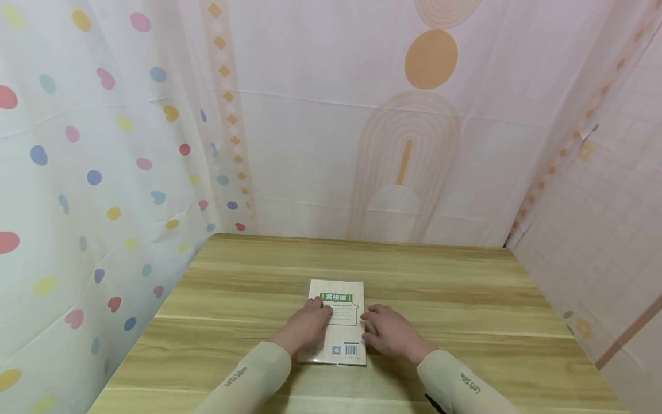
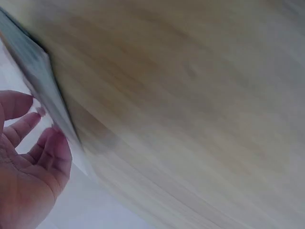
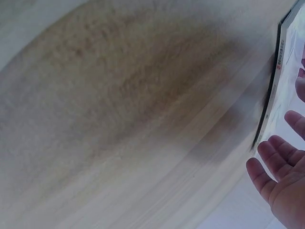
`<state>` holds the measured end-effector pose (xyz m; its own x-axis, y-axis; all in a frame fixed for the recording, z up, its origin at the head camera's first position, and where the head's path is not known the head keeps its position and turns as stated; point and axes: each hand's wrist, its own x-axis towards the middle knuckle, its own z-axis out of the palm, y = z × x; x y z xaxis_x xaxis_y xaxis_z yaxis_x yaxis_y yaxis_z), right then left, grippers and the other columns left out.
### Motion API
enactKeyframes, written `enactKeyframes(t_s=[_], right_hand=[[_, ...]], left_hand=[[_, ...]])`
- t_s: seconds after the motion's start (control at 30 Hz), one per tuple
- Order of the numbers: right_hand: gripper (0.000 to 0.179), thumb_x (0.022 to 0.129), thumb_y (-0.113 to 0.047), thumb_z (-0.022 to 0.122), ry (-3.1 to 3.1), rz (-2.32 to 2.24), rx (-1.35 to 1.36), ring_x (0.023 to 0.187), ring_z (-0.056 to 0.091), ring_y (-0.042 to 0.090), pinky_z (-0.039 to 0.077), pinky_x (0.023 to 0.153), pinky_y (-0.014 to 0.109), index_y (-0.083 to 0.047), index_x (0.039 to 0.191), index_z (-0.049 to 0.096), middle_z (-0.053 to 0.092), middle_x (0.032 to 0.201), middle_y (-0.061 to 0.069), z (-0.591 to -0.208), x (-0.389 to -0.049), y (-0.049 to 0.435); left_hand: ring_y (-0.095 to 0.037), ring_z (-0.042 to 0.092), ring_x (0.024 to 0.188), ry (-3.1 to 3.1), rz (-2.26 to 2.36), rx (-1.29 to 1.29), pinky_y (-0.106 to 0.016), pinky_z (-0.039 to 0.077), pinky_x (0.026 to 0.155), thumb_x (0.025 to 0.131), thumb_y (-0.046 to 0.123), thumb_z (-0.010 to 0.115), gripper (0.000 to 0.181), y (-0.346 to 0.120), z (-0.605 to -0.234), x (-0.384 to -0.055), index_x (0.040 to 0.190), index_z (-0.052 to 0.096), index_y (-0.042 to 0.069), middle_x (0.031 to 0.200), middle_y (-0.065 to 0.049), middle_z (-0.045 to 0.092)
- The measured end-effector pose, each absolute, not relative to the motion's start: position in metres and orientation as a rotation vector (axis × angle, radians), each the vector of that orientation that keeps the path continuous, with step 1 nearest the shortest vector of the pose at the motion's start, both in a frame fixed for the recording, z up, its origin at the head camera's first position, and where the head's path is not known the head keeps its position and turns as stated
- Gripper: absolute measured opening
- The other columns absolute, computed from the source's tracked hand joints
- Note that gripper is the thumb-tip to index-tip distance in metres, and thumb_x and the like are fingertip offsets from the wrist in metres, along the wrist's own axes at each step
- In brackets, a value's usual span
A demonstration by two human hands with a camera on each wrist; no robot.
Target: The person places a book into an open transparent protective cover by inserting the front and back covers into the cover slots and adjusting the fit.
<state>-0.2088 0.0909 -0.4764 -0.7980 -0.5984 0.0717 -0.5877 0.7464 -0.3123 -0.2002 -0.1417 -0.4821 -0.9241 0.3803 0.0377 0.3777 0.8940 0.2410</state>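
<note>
A thin paperback book (image 1: 342,339) lies on the wooden table, its pale back face up with a green title block, printed text and a barcode. My left hand (image 1: 306,323) grips its left side, some fingers reaching over the face. In the left wrist view, the curled fingers of the left hand (image 2: 33,157) meet the book's edge (image 2: 52,86). My right hand (image 1: 390,332) is at the book's right edge, fingers loosely spread and pointing toward it. The right wrist view shows these fingers beside the narrow spine (image 3: 274,81), which carries small printing.
The wood-grain table (image 1: 233,293) extends around the book on all sides. A dotted curtain (image 1: 124,184) hangs at the left, a patterned pale curtain (image 1: 310,144) behind, and another curtain (image 1: 595,230) at the right.
</note>
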Motion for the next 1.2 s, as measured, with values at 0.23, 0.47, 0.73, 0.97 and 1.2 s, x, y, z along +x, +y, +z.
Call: enactKeyframes(t_s=[0.23,0.47,0.73,0.97,1.2], right_hand=[[0.038,0.095,-0.025,0.067,2.947,-0.490,-0.953,0.122,0.055,0.038,0.046,0.098,0.052,-0.003,0.126,0.064,0.058,0.132,0.020,-0.475,-0.210,0.097],[0.034,0.094,-0.019,0.067,2.998,-0.464,-0.967,0.116,0.058,0.039,0.049,0.094,0.052,0.000,0.123,0.065,0.060,0.126,0.021,-0.472,-0.209,0.104],[0.032,0.094,-0.018,0.068,2.984,-0.481,-0.950,0.115,0.057,0.039,0.049,0.093,0.053,-0.001,0.121,0.065,0.060,0.124,0.020,-0.474,-0.209,0.107],[0.031,0.093,-0.017,0.068,2.974,-0.514,-0.976,0.114,0.058,0.039,0.049,0.091,0.054,0.000,0.119,0.066,0.061,0.122,0.021,-0.475,-0.209,0.105],[0.033,0.093,-0.019,0.068,2.968,-0.520,-0.970,0.113,0.059,0.038,0.049,0.091,0.054,0.000,0.120,0.066,0.060,0.122,0.020,-0.478,-0.211,0.102]], left_hand=[[-0.020,0.051,0.088,2.917,0.492,0.608,-0.037,0.051,0.077,0.093,0.009,0.062,0.015,-0.114,-0.474,-0.199,0.107,0.064,0.004,0.101,-0.009,0.050],[-0.037,0.055,0.107,2.987,0.366,0.284,-0.049,0.055,0.078,0.091,0.054,0.063,0.069,-0.081,-0.470,-0.196,0.125,0.059,-0.006,0.116,-0.024,0.052],[-0.031,0.052,0.095,3.080,0.139,0.064,-0.048,0.056,0.066,0.081,0.066,0.067,0.083,-0.061,-0.474,-0.190,0.119,0.060,-0.008,0.105,-0.022,0.050],[-0.036,0.061,0.092,3.073,-0.268,0.174,-0.045,0.057,0.065,0.083,0.047,0.071,0.065,-0.056,-0.474,-0.190,0.119,0.061,-0.007,0.101,-0.025,0.061],[-0.029,0.065,0.068,3.277,-0.165,0.319,-0.037,0.055,0.050,0.087,0.010,0.068,0.039,-0.084,-0.481,-0.199,0.123,0.058,-0.002,0.078,-0.017,0.065]])
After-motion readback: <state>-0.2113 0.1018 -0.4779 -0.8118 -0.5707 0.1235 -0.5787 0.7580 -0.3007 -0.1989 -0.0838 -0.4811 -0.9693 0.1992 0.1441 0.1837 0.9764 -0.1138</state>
